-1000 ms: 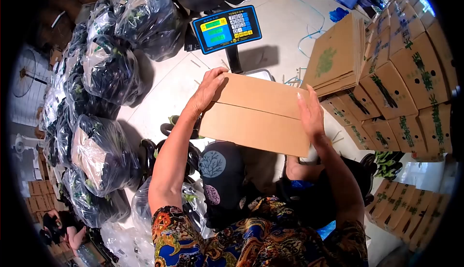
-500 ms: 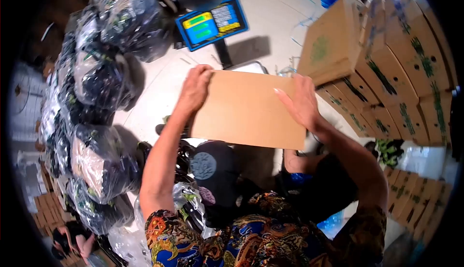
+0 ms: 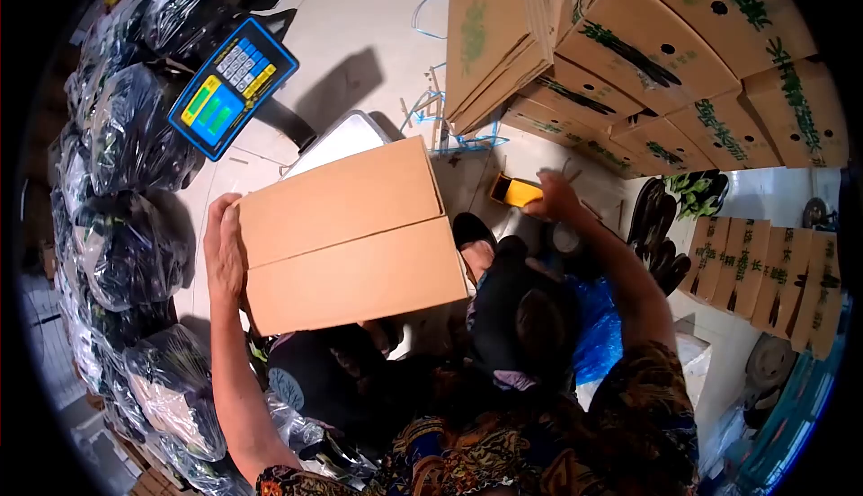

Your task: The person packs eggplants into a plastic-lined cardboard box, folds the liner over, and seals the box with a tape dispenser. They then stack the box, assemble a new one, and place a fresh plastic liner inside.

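Observation:
A brown cardboard box (image 3: 351,267), with a seam across its upper face, sits in front of me over my knees. My left hand (image 3: 225,249) grips its left side, fingers curled over the far corner. To the right of the box, my right hand (image 3: 556,198) is low near the floor, closed around the near end of a yellow tool with a dark end (image 3: 519,192); its exact kind is unclear. Behind the box stands a scale with a white platform (image 3: 337,144) and a blue-framed display (image 3: 234,87).
Plastic bags of dark produce (image 3: 135,128) line the left. Printed cartons (image 3: 661,47) are stacked at the right, with flat cardboard (image 3: 490,38) leaning on them. Blue strapping (image 3: 472,144) litters the floor. Dark eggplants (image 3: 656,226) and more cartons (image 3: 764,271) lie at right.
My right hand has left the box and moved right and down to the yellow tool. The box has tilted and shifted left, with my left hand still on it. The view has turned.

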`<state>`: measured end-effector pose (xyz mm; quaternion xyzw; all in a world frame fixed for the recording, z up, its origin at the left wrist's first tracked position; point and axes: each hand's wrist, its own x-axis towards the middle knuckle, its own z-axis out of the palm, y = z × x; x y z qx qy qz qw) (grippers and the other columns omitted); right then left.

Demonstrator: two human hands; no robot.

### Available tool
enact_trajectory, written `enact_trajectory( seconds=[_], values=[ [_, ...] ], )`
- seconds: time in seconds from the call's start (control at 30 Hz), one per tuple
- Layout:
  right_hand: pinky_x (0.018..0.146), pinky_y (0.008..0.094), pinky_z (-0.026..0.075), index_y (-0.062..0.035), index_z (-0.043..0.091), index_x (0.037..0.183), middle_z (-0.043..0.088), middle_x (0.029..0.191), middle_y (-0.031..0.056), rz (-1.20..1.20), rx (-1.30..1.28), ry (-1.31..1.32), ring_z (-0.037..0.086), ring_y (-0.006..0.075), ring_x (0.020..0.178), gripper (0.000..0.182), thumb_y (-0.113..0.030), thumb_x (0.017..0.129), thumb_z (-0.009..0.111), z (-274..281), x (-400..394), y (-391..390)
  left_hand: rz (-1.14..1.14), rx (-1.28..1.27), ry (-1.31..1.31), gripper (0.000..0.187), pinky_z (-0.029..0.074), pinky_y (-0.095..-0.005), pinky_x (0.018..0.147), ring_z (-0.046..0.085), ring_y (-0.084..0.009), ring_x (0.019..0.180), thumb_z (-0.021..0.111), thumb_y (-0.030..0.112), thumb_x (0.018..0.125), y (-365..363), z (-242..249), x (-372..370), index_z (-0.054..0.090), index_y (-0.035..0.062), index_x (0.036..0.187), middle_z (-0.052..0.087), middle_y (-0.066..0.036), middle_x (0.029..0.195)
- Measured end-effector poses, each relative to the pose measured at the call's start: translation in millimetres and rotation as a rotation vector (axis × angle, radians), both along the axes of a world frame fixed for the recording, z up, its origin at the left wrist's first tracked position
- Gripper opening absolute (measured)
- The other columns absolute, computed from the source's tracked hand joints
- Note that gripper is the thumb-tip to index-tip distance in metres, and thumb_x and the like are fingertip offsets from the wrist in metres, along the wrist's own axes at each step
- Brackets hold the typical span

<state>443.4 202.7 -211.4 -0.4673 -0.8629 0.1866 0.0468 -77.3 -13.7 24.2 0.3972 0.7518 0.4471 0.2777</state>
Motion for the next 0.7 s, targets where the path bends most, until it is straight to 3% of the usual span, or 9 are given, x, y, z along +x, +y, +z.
enact_trajectory(
  seconds=[0.07,0.17,0.2,0.3,0.37,0.4,0.43,0.5,0.7],
  values=[
    [0.086,0.0474,0.048,-0.0011,0.057,0.103,0.062,0.106,0.02,-0.085,-0.112,-0.207,0.06,0.0394,0.099,0.061,-0.041,0.063,0.079,-15,-4,-15,0.017,-0.002,-0.032,0.032,0.041,-0.0239,0.082,0.051,-0.0113,0.089,0.046,0.032,0.101,2,5,6,0.055,0.0039,0.112,0.056,-0.002,0.097],
    [0.082,0.0487,0.049,-0.0029,0.056,0.104,0.062,0.106,0.0206,-0.17,-0.04,-0.26,0.061,0.0393,0.096,0.054,-0.034,0.065,0.077,-45,-22,-22,0.049,0.005,-0.043,0.032,0.041,-0.0234,0.082,0.051,-0.0117,0.089,0.048,0.032,0.101,6,9,14,0.056,0.0031,0.112,0.055,-0.002,0.098],
    [0.079,0.0485,0.05,-0.0034,0.055,0.103,0.062,0.102,0.0216,-0.148,0.051,-0.174,0.061,0.0406,0.092,0.048,-0.029,0.067,0.073,-38,-25,-28,0.046,-0.014,0.003,0.032,0.041,-0.0231,0.082,0.051,-0.0117,0.089,0.048,0.032,0.101,6,9,13,0.056,0.0031,0.112,0.055,-0.002,0.098],
    [0.077,0.0469,0.05,-0.0041,0.055,0.11,0.065,0.093,0.0199,-0.3,-0.013,0.037,0.062,0.04,0.088,0.061,-0.038,0.065,0.078,-26,-33,-33,0.036,-0.034,0.071,0.032,0.041,-0.0225,0.081,0.051,-0.0114,0.088,0.048,0.032,0.101,2,10,10,0.055,0.003,0.112,0.055,-0.002,0.098],
    [0.072,0.0422,0.05,-0.0037,0.054,0.109,0.065,0.09,0.0157,-0.388,-0.151,0.201,0.064,0.0332,0.082,0.055,-0.034,0.069,0.076,13,-23,-28,0.047,-0.026,-0.001,0.032,0.041,-0.0231,0.082,0.051,-0.0112,0.089,0.048,0.032,0.101,2,11,13,0.055,0.0029,0.113,0.055,-0.002,0.098],
    [0.071,0.0396,0.049,-0.0028,0.054,0.107,0.062,0.096,0.0155,-0.467,-0.399,0.395,0.062,0.0296,0.084,0.06,-0.041,0.069,0.078,33,-17,-16,0.05,-0.018,-0.026,0.033,0.041,-0.0231,0.082,0.051,-0.0111,0.09,0.048,0.032,0.101,2,13,15,0.055,0.0029,0.113,0.056,-0.002,0.097],
    [0.071,0.0335,0.047,-0.0046,0.053,0.111,0.059,0.098,0.0076,-0.525,-0.693,0.68,0.058,0.019,0.086,0.058,-0.04,0.071,0.077,63,-5,-16,0.049,-0.01,-0.054,0.033,0.041,-0.0232,0.082,0.05,-0.011,0.09,0.048,0.032,0.101,2,14,17,0.055,0.0029,0.113,0.056,-0.003,0.097],
    [0.073,0.0296,0.045,-0.0059,0.052,0.116,0.057,0.102,0.0037,-0.459,-0.674,0.886,0.055,0.0151,0.092,0.055,-0.033,0.074,0.075,145,-32,-26,0.03,-0.012,-0.024,0.032,0.041,-0.0235,0.083,0.051,-0.0119,0.091,0.048,0.031,0.1,3,9,13,0.056,0.0027,0.113,0.057,-0.004,0.099],
    [0.086,0.0269,0.041,-0.0061,0.051,0.12,0.057,0.104,0.0024,-0.404,-0.723,1.013,0.054,0.0135,0.099,0.047,-0.011,0.076,0.069,225,-72,-23,0.022,0.042,0.005,0.028,0.039,-0.0266,0.093,0.051,-0.0151,0.1,0.047,0.024,0.1,-4,-1,6,0.057,0.0018,0.113,0.056,-0.006,0.104]
  ],
)
